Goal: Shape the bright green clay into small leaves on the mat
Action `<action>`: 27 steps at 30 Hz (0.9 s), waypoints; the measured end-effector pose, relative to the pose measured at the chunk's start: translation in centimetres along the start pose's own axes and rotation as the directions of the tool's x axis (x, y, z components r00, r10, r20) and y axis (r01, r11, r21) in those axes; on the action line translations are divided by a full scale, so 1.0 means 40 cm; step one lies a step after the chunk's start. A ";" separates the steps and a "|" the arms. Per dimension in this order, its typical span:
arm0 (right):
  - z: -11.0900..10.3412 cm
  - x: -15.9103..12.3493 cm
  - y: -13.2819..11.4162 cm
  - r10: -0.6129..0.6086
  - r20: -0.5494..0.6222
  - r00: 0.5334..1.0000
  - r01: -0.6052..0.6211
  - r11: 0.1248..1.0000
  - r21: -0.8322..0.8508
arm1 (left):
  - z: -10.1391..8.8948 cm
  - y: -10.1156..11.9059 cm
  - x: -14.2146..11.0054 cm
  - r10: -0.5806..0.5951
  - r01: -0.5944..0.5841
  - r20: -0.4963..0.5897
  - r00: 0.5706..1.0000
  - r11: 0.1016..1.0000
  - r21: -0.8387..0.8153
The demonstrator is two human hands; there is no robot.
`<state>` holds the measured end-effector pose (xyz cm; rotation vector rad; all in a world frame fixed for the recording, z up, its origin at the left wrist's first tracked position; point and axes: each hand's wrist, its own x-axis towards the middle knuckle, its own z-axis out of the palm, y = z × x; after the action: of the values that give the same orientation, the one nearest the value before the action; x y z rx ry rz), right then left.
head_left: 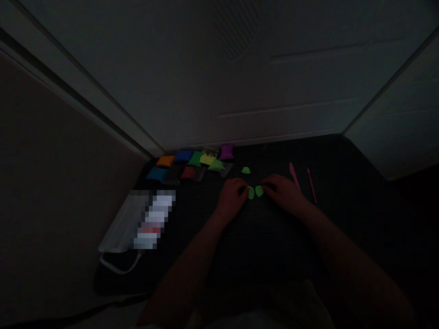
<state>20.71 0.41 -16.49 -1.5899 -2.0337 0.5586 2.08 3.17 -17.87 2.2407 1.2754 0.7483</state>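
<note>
Light-green, flat, rounded pieces lie at the fingertips of two bare hands over a dark table point(240, 246), in very dim light. The left hand point(233, 196) is curled, thumb and forefinger drawn close together at the outer edge of the left green piece point(251, 193). The right hand point(283, 192) mirrors it, its thumb and forefinger nearly together at the outer edge of the right green piece point(259, 191). It is too dark to tell whether either hand pinches its piece or only touches it. The two pieces sit side by side between the hands, with a narrow gap separating them.

Just beyond them, away from the person, is a small green lump point(246, 170). Right of the right hand lie a pink knife point(294, 174), partly hidden by that arm, and a slim pink tool point(312, 185).

Farther out, beyond the left hand and to its left, colored packets point(184, 156) form two rough rows: orange, blue, green, yellow, purple, red, and others. At the table's left side rests a white mask point(120, 228) with a looped strap, beside a bright, pixelated item point(156, 219). A pale, ridged panel point(192, 87) rises behind the table.
</note>
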 end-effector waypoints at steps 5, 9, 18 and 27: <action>0.001 0.000 0.004 -0.007 -0.002 1.000 0.007 1.000 -0.022 | 0.003 0.002 0.001 -0.001 0.001 -0.005 1.000 1.000 0.016; 0.002 0.000 0.006 0.005 -0.001 1.000 -0.005 1.000 -0.022 | -0.002 0.005 0.001 -0.034 0.033 -0.033 0.999 0.999 -0.038; -0.002 0.000 0.005 0.005 -0.005 1.000 -0.005 1.000 0.015 | -0.018 0.013 -0.006 0.050 -0.047 0.050 0.998 0.997 -0.067; -0.004 -0.001 0.005 0.036 -0.014 0.999 -0.036 0.999 0.037 | -0.020 -0.007 -0.001 0.031 -0.031 -0.001 1.000 1.000 0.005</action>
<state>20.97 0.43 -16.47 -1.6074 -1.9769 0.5922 1.35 3.36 -17.45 2.2687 1.2467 0.7581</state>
